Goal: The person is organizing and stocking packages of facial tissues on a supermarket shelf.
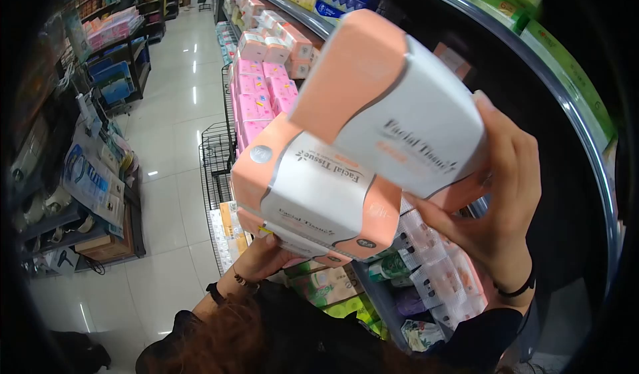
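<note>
My right hand (pixel 509 187) grips one orange and white facial tissue pack (pixel 399 101) at its right end, fingers and thumb wrapped round it. That pack is tilted and overlaps the top of another orange and white tissue pack (pixel 313 194) below it. Under the lower pack, part of a further matching pack (pixel 299 244) shows. My left hand (pixel 266 257) is closed on this lower stack from beneath, near its front left edge; most of its fingers are hidden under the packs.
Pink tissue packs (pixel 256 108) and more orange and white packs (pixel 286 41) line the shelf ahead. A black wire rack (pixel 216 168) stands beside the tiled aisle (pixel 163 128). Metal shelf edges (pixel 556 74) curve round the right. Wrapped goods (pixel 439 267) lie below my right hand.
</note>
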The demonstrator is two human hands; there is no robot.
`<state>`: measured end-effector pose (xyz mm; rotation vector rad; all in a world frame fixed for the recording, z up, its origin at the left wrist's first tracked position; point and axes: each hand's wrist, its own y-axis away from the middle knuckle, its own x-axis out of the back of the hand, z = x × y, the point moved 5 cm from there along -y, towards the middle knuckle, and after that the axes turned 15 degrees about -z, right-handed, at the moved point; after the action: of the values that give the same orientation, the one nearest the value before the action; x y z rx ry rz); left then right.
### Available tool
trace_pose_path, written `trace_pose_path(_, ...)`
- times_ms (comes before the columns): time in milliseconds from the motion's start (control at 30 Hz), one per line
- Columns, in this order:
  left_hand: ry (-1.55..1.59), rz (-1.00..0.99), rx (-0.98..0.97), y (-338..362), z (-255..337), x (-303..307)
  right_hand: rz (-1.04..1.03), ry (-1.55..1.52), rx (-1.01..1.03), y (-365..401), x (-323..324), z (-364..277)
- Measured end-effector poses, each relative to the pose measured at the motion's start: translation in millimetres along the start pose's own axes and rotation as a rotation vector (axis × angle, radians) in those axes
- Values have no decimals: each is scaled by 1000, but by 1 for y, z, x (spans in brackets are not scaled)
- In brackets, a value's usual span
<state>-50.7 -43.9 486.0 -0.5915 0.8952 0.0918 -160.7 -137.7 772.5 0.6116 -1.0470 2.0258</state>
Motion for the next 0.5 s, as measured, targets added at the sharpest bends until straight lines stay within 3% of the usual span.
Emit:
trace_pose_path(267,-33,-103,116,16,11,2,-133,37,-128,-3,11,-58)
trace_pose_path(500,43,-135,204,32,-15,-4,-226,30,-164,19,42,-79)
